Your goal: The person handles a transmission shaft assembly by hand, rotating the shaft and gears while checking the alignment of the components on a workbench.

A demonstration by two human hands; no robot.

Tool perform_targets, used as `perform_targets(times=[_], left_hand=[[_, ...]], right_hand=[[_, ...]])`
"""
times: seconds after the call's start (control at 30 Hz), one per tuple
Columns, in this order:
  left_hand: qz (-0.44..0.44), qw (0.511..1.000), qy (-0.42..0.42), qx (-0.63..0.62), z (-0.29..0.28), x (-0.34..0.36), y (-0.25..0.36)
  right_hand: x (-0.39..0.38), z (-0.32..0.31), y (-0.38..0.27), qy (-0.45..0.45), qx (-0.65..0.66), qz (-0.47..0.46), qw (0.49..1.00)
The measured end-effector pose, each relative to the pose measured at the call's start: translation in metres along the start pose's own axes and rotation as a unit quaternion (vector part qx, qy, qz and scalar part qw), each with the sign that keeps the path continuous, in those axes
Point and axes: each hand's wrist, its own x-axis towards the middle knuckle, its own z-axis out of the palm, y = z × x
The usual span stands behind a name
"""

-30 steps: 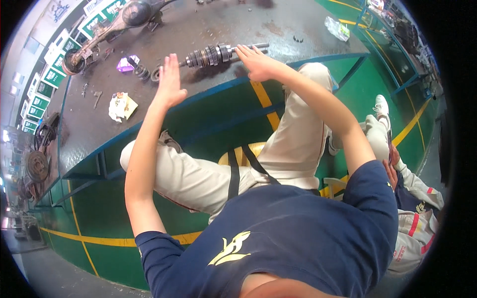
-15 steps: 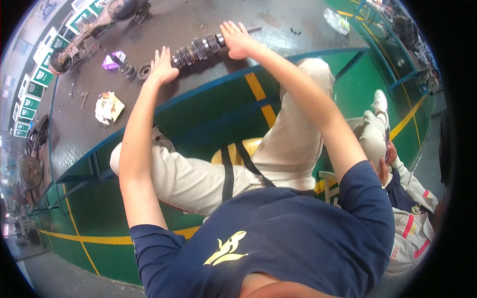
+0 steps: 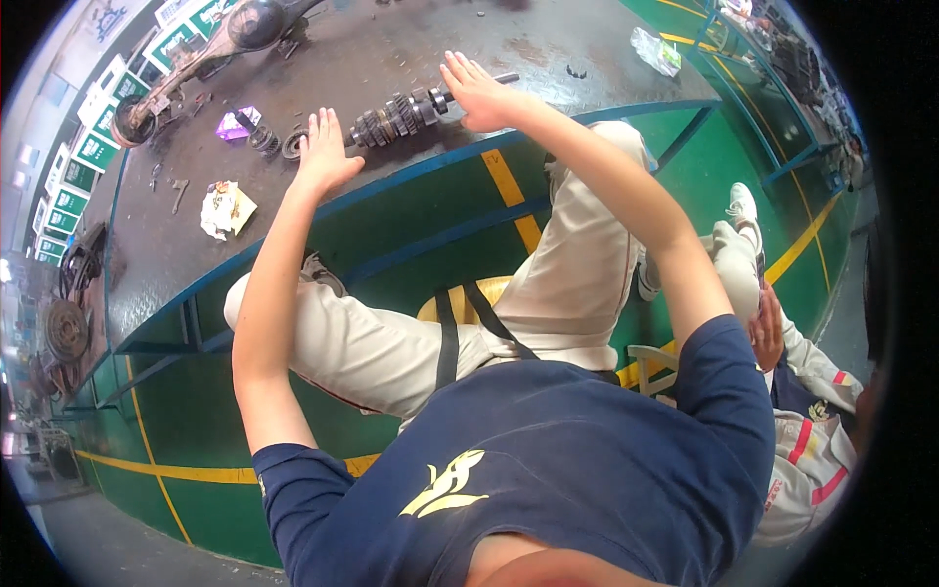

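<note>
A transmission gear shaft (image 3: 396, 119), dark metal with several toothed gears along it, lies on the worktable between my hands. My left hand (image 3: 328, 157) is beside its left end, fingers stretched out and pointing away from me, with nothing in it. At the other end my right hand (image 3: 483, 95) is held over the thin part of the shaft, palm down and fingers extended. A rod-like tip (image 3: 507, 77) sticks out beyond that hand. Whether either hand touches the shaft is hard to tell. Just left of my left hand are a ring-shaped gear (image 3: 292, 146) and a small gear part (image 3: 262, 140).
The dark worktable (image 3: 147, 279) has a blue edge. On it lie a purple box (image 3: 238, 123), crumpled paper (image 3: 227, 209), a wrench-like tool (image 3: 180, 195), a plastic bag (image 3: 655, 52) and a large axle assembly (image 3: 210, 49). A seated person (image 3: 797, 391) is at my right.
My right hand has drawn slightly away from the gears, showing more of the shaft's right end. Both hands remain outstretched, and the whole view has shifted a little.
</note>
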Motion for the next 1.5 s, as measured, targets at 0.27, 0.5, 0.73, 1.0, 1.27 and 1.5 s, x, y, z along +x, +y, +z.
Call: perform_targets(times=[0.27,0.5,0.73,1.0,1.27,1.5], left_hand=[[0.002,0.999,0.042,-0.028,0.034,0.003,0.003],[0.041,0.999,-0.014,-0.007,0.015,-0.026,-0.012],[0.012,0.994,0.04,-0.103,0.0,0.092,-0.041],[0.046,0.976,0.084,-0.198,0.019,0.075,-0.027],[0.068,0.966,0.124,-0.218,0.001,0.03,-0.039],[0.08,0.978,0.149,-0.122,0.022,0.052,-0.036]], right_hand=[[0.005,0.04,-0.007,0.077,-0.04,0.049,0.995],[-0.015,0.001,-0.009,-0.018,-0.06,-0.004,0.998],[0.063,0.029,-0.007,0.131,-0.04,0.11,0.984],[0.052,0.052,-0.009,0.149,0.022,0.109,0.982],[0.04,0.05,-0.013,0.162,0.051,0.12,0.978],[0.054,0.047,-0.024,0.128,0.025,0.16,0.978]])
